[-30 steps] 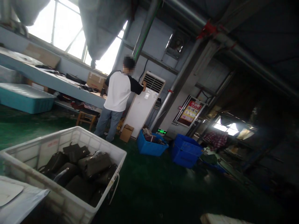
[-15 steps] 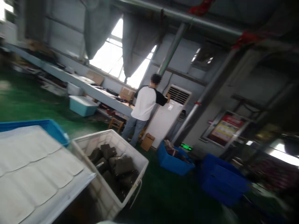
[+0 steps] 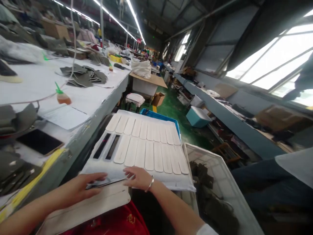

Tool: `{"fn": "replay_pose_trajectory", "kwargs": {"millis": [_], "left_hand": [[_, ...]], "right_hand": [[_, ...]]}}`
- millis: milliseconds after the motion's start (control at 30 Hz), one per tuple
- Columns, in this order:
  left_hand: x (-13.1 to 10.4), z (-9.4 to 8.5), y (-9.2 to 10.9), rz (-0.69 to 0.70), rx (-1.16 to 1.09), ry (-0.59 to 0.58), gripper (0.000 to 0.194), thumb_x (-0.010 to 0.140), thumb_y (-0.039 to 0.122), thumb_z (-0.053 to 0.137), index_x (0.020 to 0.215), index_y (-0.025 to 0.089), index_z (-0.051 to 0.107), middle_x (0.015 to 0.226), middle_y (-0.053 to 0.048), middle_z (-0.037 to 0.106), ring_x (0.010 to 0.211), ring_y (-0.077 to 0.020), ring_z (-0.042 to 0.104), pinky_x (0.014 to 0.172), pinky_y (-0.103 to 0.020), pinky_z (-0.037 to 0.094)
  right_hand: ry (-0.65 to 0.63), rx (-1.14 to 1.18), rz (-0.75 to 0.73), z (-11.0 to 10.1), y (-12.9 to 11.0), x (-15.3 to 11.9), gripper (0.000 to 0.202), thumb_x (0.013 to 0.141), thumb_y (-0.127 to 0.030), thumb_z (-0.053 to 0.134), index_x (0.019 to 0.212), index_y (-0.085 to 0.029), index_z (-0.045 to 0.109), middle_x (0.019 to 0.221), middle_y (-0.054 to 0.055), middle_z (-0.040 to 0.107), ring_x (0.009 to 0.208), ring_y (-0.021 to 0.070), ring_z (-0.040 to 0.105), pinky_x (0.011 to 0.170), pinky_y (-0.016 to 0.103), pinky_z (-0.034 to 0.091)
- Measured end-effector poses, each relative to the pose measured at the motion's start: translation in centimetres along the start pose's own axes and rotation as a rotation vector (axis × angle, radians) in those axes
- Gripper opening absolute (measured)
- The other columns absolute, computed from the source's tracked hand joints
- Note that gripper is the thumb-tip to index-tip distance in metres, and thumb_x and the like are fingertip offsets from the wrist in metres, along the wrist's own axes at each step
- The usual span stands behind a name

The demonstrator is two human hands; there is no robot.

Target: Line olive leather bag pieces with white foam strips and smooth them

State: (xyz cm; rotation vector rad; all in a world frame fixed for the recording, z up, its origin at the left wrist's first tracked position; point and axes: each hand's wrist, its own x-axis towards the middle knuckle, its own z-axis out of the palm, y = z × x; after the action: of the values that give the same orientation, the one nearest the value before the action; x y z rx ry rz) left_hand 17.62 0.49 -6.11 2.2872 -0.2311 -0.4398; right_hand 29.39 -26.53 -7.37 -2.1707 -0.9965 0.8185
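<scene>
Low in front of me, my left hand and my right hand hold the two ends of a narrow dark-edged strip, thumbs near, fingers on the far side. What the strip is cannot be made out. Under it a long cream panel with rounded corners lies over red cloth at my lap. Beyond my hands, a white-covered board bears two rows of cream rounded strips. Two dark strips lie at the left end of the nearer row.
A white crate of dark pieces stands right, beside a person's trousers. Behind the board is a blue bin. The left worktable carries grey pieces, a green-tipped bottle and a phone-like black slab.
The view has swung left and down from the window wall and the person by the white cabinet. Both my hands and the cream panel are now in sight.
</scene>
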Motion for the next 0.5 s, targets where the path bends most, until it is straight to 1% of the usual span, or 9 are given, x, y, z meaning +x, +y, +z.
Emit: {"fn": "replay_pose_trajectory", "kwargs": {"millis": [33,100,167,267,333,433,500], "left_hand": [[1.5,0.5,0.5,0.027,-0.072,-0.056,0.05,0.083,0.04,0.051,0.13,0.023,0.049,0.125,-0.006,0.058,0.111,-0.0216,0.056,0.096,-0.031,0.044],[3.6,1.3,1.5,0.097,-0.123,-0.118,0.041,0.083,0.031,0.048,0.123,0.024,0.056,0.119,-0.004,0.063,0.105,-0.0204,0.059,0.093,-0.03,0.045],[4.6,1.7,2.2,0.125,-0.131,-0.135,0.035,0.082,0.026,0.044,0.112,0.024,0.063,0.109,-0.003,0.067,0.098,-0.0206,0.062,0.089,-0.03,0.046],[4.2,2.0,2.9,0.128,-0.096,-0.119,0.032,0.084,0.024,0.04,0.1,0.022,0.068,0.095,-0.003,0.07,0.087,-0.021,0.063,0.079,-0.028,0.047],[3.6,2.0,3.4,0.134,-0.063,-0.103,0.031,0.085,0.025,0.038,0.097,0.02,0.067,0.092,-0.004,0.07,0.084,-0.021,0.063,0.075,-0.027,0.046],[3.1,2.2,3.8,0.138,-0.044,-0.102,0.032,0.089,0.026,0.036,0.101,0.02,0.065,0.096,-0.005,0.069,0.087,-0.0208,0.063,0.076,-0.027,0.046],[3.0,2.6,3.5,0.158,-0.013,-0.1,0.032,0.09,0.026,0.036,0.106,0.02,0.063,0.102,-0.005,0.068,0.09,-0.0202,0.063,0.079,-0.027,0.046]], "right_hand": [[-0.013,-0.038,-0.047,-0.2,-0.2,0.4,0.05,0.077,-0.036,0.066,0.123,-0.021,0.054,0.109,0.005,0.064,0.091,0.0154,0.061,0.08,0.024,0.047],[-0.048,-0.117,-0.135,-0.2,-0.7,1.4,0.03,0.081,-0.026,0.06,0.111,-0.022,0.063,0.102,0.003,0.067,0.093,0.0161,0.06,0.086,0.026,0.044],[-0.08,-0.183,-0.209,0.1,-0.9,2.1,0.023,0.084,-0.02,0.052,0.102,-0.021,0.067,0.099,0.003,0.068,0.095,0.017,0.059,0.087,0.027,0.041],[-0.108,-0.248,-0.285,0.3,-0.6,2.4,0.023,0.087,-0.022,0.048,0.099,-0.019,0.068,0.096,0.005,0.069,0.093,0.0183,0.059,0.083,0.027,0.042],[-0.117,-0.27,-0.316,0.3,-0.2,2.2,0.025,0.089,-0.024,0.047,0.1,-0.017,0.068,0.096,0.007,0.068,0.092,0.0185,0.059,0.082,0.027,0.042],[-0.116,-0.295,-0.363,0.2,0.3,2.0,0.028,0.092,-0.027,0.043,0.102,-0.018,0.067,0.097,0.006,0.068,0.092,0.0163,0.06,0.082,0.024,0.042],[-0.108,-0.329,-0.408,0.1,0.4,2.1,0.029,0.093,-0.028,0.04,0.101,-0.018,0.067,0.095,0.005,0.069,0.09,0.0147,0.06,0.081,0.022,0.043]]}}
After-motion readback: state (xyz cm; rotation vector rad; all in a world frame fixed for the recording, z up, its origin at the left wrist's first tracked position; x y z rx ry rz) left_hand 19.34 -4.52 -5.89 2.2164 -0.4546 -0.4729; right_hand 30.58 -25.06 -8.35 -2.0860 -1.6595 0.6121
